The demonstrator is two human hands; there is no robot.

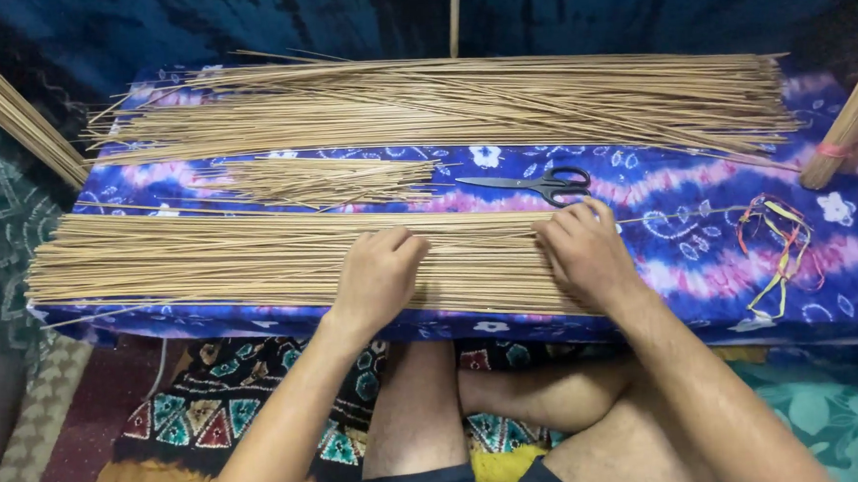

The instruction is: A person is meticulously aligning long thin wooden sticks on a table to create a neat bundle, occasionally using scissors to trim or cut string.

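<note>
A wide flat layer of thin tan sticks (pixel 205 258) lies along the near edge of a low table covered with blue and purple flowered cloth (pixel 683 237). My left hand (pixel 377 273) rests knuckles-up on the sticks near their middle, fingers curled onto them. My right hand (pixel 586 252) presses on the right end of the same layer, fingers bent over the stick tips. Neither hand lifts anything clear of the table.
A bigger heap of long sticks (pixel 461 102) fills the far side, with a small short bunch (pixel 328 178) between. Black scissors (pixel 534 182) lie just beyond my right hand. Coloured rubber bands (pixel 781 242) lie at right. Tied stick bundles lean at both corners.
</note>
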